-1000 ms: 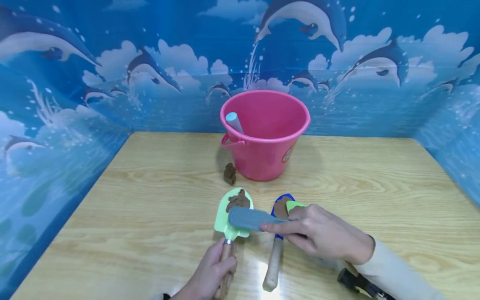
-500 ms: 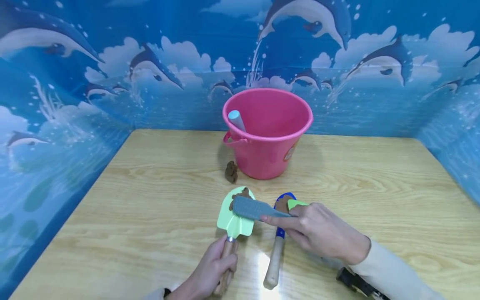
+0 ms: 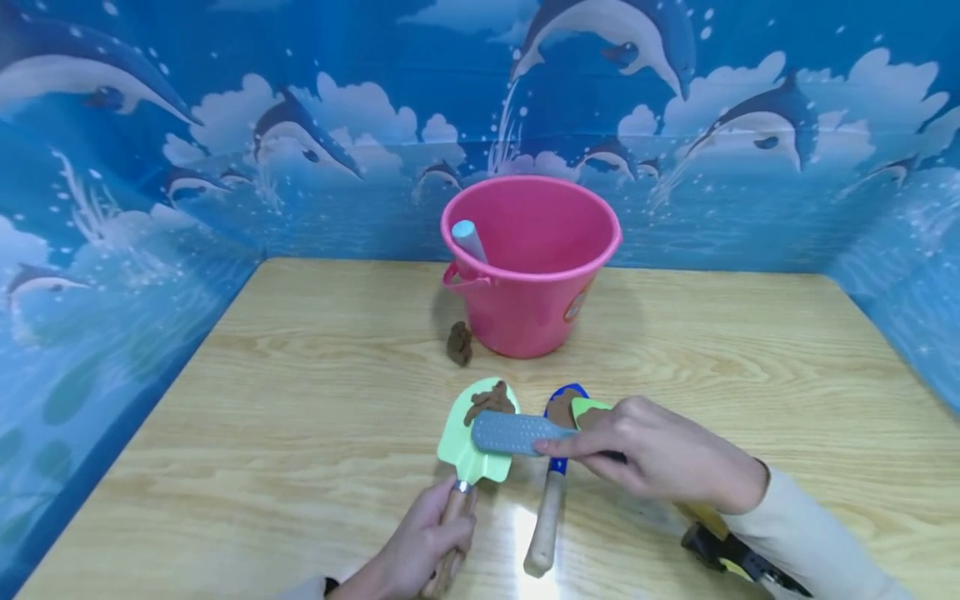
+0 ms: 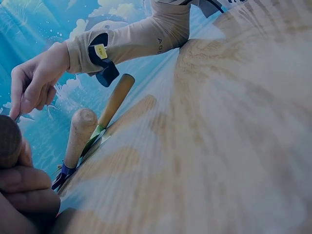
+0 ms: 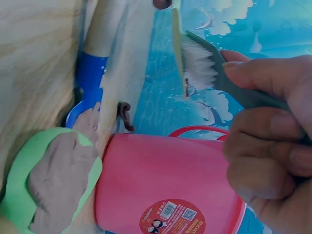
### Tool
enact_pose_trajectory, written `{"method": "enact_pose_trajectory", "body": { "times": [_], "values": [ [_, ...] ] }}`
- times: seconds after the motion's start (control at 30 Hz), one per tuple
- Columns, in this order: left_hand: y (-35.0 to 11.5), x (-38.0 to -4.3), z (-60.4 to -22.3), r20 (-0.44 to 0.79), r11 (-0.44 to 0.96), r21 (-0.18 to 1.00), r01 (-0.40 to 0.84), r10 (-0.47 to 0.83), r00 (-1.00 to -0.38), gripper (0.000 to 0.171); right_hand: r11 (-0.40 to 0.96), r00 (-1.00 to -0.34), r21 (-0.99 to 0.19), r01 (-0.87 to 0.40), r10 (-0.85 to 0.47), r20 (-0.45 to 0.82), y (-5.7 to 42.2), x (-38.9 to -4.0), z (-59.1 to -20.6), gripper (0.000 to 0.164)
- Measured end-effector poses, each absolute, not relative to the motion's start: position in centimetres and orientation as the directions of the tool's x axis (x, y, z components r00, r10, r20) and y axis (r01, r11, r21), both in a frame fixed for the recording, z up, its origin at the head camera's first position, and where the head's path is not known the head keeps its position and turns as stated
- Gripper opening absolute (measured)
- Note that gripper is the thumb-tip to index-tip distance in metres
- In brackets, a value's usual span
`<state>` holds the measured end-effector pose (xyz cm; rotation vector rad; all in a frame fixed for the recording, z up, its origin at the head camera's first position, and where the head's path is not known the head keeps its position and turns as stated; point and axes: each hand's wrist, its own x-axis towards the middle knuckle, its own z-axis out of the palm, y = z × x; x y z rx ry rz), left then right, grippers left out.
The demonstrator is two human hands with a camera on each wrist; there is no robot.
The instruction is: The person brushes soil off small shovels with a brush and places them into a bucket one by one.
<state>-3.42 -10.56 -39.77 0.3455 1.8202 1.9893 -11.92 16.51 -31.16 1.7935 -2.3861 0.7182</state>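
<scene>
My left hand [image 3: 420, 537] grips the wooden handle of a mint-green hand trowel [image 3: 454, 437], its blade raised and pointing away. Brown clay-like lumps [image 3: 491, 402] cling to the blade near its tip. In my right hand [image 3: 671, 454] is a blue-grey brush [image 3: 513, 433], the index finger laid along its back. The right wrist view shows its white bristles [image 5: 197, 63] against the trowel blade. Below the right hand lie a blue trowel [image 3: 546, 525] and a bright-green trowel [image 5: 17, 200], both bearing brown material; the hand partly covers the green one in the head view.
A pink bucket [image 3: 525, 312] stands at the back middle, with a light-blue handle end [image 3: 467, 237] sticking up inside. One brown lump [image 3: 460, 343] lies on the wooden table [image 3: 300, 400] beside it. A dolphin-print sheet [image 3: 337, 192] borders the table behind and at the sides.
The brush went up over the brown lumps half a second ago and is now back lower on the blade, uncovering them. The mint-green trowel has shifted slightly right.
</scene>
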Motion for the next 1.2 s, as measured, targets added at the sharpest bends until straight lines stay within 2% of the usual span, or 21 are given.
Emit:
{"method": "enact_pose_trajectory", "body": {
  "times": [0.27,0.37,0.5,0.63,0.7,0.9,1.03,1.2],
  "values": [
    [-10.6,-3.4,-40.0,-0.058,-0.024,0.996,-0.081,0.505,-0.861,0.014,0.294,-0.348,-0.191,-0.937,-0.842,0.413,16.0,-11.7,-31.8,0.029],
    [-10.4,-3.4,-39.9,-0.070,0.001,0.997,-0.079,0.489,-0.869,0.016,0.275,-0.353,-0.237,-0.932,-0.836,0.421,15.8,-11.6,-31.8,0.029],
    [-10.2,-3.4,-39.9,-0.078,0.012,0.997,-0.080,0.424,-0.903,0.030,0.154,-0.303,-0.355,-0.922,-0.858,0.414,15.9,-11.5,-31.3,0.028],
    [-10.0,-3.3,-39.8,-0.059,-0.003,0.998,-0.065,0.378,-0.924,0.027,0.140,-0.273,-0.320,-0.937,-0.865,0.421,15.8,-11.4,-31.5,0.026],
    [-9.9,-3.3,-39.8,-0.050,-0.005,0.998,-0.057,0.385,-0.922,0.017,0.189,-0.292,-0.266,-0.945,-0.856,0.427,15.7,-11.4,-31.9,0.028],
    [-9.9,-3.3,-39.8,-0.055,0.002,0.998,-0.059,0.399,-0.916,0.016,0.314,-0.381,-0.221,-0.923,-0.823,0.422,15.7,-11.6,-32.3,0.033],
    [-10.0,-3.3,-39.8,-0.075,0.009,0.997,-0.078,0.400,-0.914,0.014,0.335,-0.392,-0.204,-0.920,-0.809,0.438,15.6,-11.7,-32.3,0.030],
    [-10.1,-3.4,-39.8,-0.098,0.013,0.995,-0.101,0.398,-0.912,0.014,0.368,-0.420,-0.202,-0.908,-0.797,0.433,15.5,-11.8,-32.4,0.043]
  ]
}}
